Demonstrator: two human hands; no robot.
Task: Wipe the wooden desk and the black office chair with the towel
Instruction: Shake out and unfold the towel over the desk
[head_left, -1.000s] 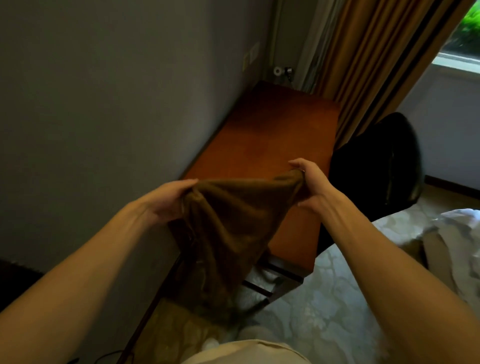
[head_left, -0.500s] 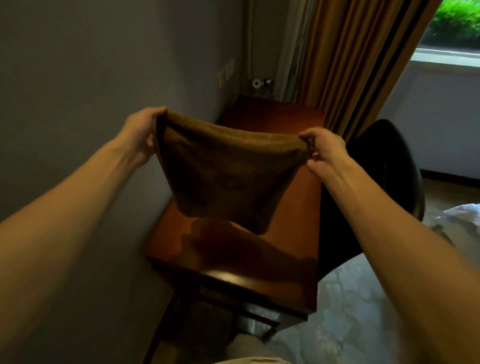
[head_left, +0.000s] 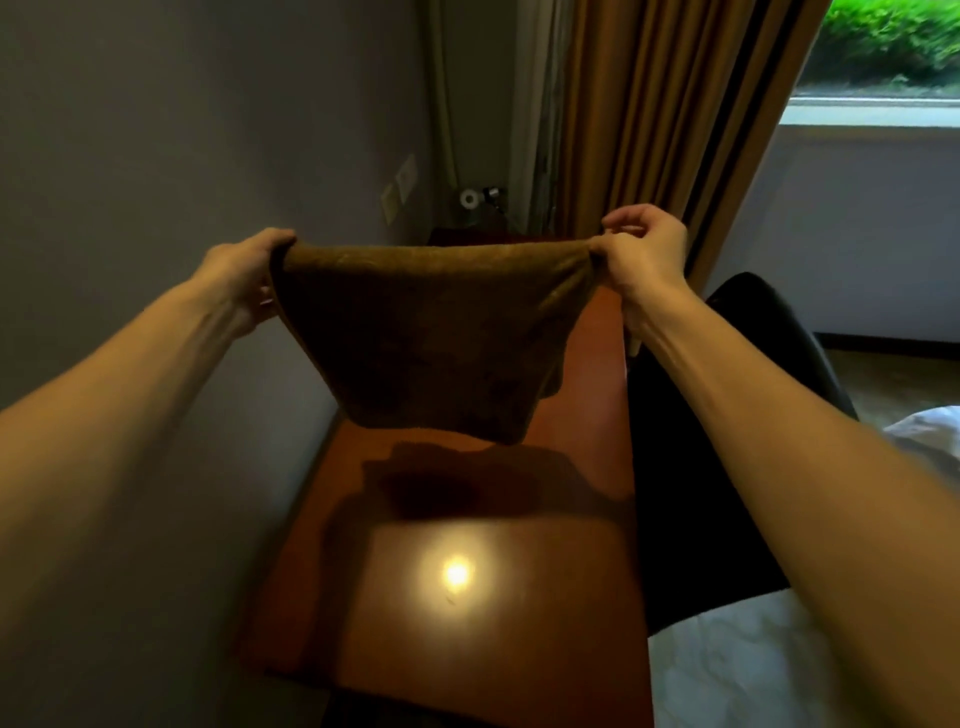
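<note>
A brown towel (head_left: 431, 338) hangs spread in the air above the wooden desk (head_left: 467, 623), clear of its top. My left hand (head_left: 247, 275) grips the towel's upper left corner. My right hand (head_left: 644, 254) pinches the upper right corner between thumb and fingers. The towel's shadow falls on the reddish desk top, near a bright light reflection. The black office chair (head_left: 727, 467) stands to the right of the desk, partly hidden behind my right forearm.
A grey wall (head_left: 156, 130) runs along the desk's left side. Brown curtains (head_left: 675, 130) hang behind the desk's far end, with a window (head_left: 883, 62) to the right. A small white roll (head_left: 470, 199) sits at the far desk end. White bedding (head_left: 727, 665) lies lower right.
Both hands have lifted the towel from low near the desk's front end and stretched it wider, further out over the desk. The view has moved forward over the desk top.
</note>
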